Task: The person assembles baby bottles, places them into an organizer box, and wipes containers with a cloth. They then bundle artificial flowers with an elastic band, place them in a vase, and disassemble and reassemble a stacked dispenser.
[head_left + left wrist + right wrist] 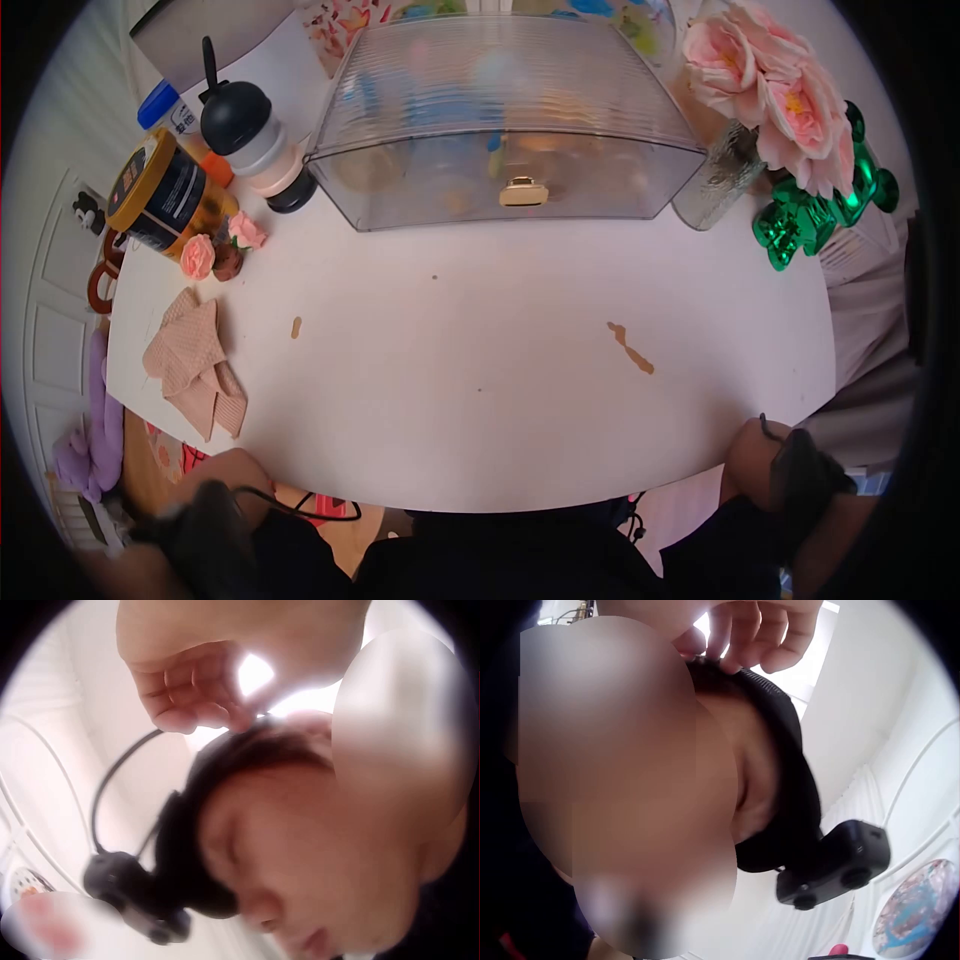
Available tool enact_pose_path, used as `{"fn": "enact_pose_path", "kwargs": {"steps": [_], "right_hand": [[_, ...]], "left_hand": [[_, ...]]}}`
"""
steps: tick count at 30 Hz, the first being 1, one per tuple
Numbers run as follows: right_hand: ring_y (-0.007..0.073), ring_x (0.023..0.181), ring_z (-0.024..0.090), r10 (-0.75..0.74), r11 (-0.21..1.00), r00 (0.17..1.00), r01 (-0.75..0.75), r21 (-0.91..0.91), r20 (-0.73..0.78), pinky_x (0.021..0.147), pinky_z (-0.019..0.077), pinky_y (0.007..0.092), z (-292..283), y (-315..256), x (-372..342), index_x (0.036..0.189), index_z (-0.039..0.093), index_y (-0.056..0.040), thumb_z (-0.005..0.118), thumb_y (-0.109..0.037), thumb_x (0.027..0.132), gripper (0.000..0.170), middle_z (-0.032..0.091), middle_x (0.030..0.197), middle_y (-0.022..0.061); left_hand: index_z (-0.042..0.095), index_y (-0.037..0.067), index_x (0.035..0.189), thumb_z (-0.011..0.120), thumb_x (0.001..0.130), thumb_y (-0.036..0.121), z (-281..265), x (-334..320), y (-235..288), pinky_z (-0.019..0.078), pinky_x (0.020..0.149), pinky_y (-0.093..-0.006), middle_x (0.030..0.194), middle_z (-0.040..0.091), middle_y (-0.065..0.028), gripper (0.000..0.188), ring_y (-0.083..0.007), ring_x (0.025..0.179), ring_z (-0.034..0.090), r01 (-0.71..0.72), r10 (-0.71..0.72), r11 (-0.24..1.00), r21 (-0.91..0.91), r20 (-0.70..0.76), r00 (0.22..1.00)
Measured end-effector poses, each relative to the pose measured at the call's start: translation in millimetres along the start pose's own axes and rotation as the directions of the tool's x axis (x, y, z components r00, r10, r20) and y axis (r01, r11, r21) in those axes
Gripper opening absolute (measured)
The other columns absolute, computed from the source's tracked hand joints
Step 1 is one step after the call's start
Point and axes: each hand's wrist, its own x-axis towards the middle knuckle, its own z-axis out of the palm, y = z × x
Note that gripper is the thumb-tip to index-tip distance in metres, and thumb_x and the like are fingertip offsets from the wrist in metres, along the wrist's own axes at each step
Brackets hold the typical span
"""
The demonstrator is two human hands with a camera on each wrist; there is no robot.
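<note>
Both hands are up at the person's head, at a black head strap (pixel 784 817) that carries a small black camera (pixel 836 862). In the left wrist view my left hand (pixel 202 645) has curled fingers, and its thumb and fingertips pinch the strap's upper edge. A thin black cable (pixel 109 776) loops from near those fingers down to the camera. My right hand (pixel 754 634) pinches the strap on the other side, its remaining fingers loosely bent above it. In the head view only bare skin and dark wrist gear (pixel 810 475) show at the bottom corners.
A clear lidded box (pixel 510 185) stands at the back of the white table (pixel 480 400). Left are a black-topped bottle (pixel 245 130), a gold-lidded tub (pixel 165 195), small roses (pixel 198 257) and a beige knitted cloth (pixel 195 360). Right are pink flowers (pixel 790 100) in a glass vase (pixel 715 180).
</note>
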Motion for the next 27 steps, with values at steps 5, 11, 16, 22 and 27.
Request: {"fn": "enact_pose_path", "kwargs": {"steps": [5,11,16,22,27], "right_hand": [[0.0138,0.093,0.052,-0.011,0.999,1.000,0.011,-0.042,-0.008,0.081,0.0386,0.0356,-4,-9,2,0.097,0.069,-0.0262,0.074,-0.024,0.100,0.007,0.063,0.095,-0.0132],[0.0131,0.091,0.051,-0.032,0.998,0.998,0.035,-0.055,0.046,0.079,0.0383,0.0349,-13,-10,17,0.096,0.069,-0.0259,0.074,-0.025,0.100,0.007,0.063,0.093,-0.0131],[0.0126,0.089,0.051,-0.038,0.998,0.997,0.041,-0.039,0.062,0.077,0.0381,0.0343,-16,-13,27,0.095,0.068,-0.0256,0.074,-0.026,0.101,0.008,0.063,0.092,-0.0130],[0.0119,0.086,0.051,0.020,0.998,0.996,-0.014,0.066,-0.083,0.076,0.0379,0.0336,18,0,4,0.095,0.068,-0.0253,0.073,-0.027,0.101,0.009,0.063,0.091,-0.0129],[0.0113,0.085,0.051,0.042,0.999,0.996,-0.041,0.015,-0.076,0.074,0.0376,0.0331,16,-11,4,0.094,0.067,-0.0250,0.073,-0.028,0.101,0.010,0.062,0.090,-0.0128]], "left_hand": [[0.065,0.019,0.108,0.044,0.115,0.042,3,-3,3,0.0433,0.078,-0.0329,0.093,0.065,0.0039,0.032,-0.0152,0.091,0.054,-0.025,0.024,1.000,-0.019,-0.027,0.999],[0.065,0.019,0.109,0.045,0.114,0.041,13,-22,16,0.0435,0.079,-0.0333,0.094,0.066,0.0036,0.031,-0.0154,0.092,0.054,-0.018,0.016,1.000,-0.016,-0.114,0.993],[0.066,0.019,0.110,0.047,0.113,0.041,13,-34,29,0.0437,0.080,-0.0336,0.094,0.066,0.0034,0.029,-0.0156,0.093,0.054,0.012,-0.016,1.000,-0.023,-0.157,0.987],[0.066,0.019,0.111,0.048,0.112,0.040,-14,-22,45,0.0439,0.081,-0.0339,0.095,0.066,0.0031,0.028,-0.0158,0.095,0.054,0.140,-0.143,0.987,-0.073,-0.036,0.989],[0.066,0.019,0.111,0.050,0.112,0.040,0,-34,34,0.0441,0.082,-0.0342,0.095,0.067,0.0029,0.026,-0.0160,0.096,0.054,0.118,-0.128,0.984,-0.131,-0.077,0.989]]}}
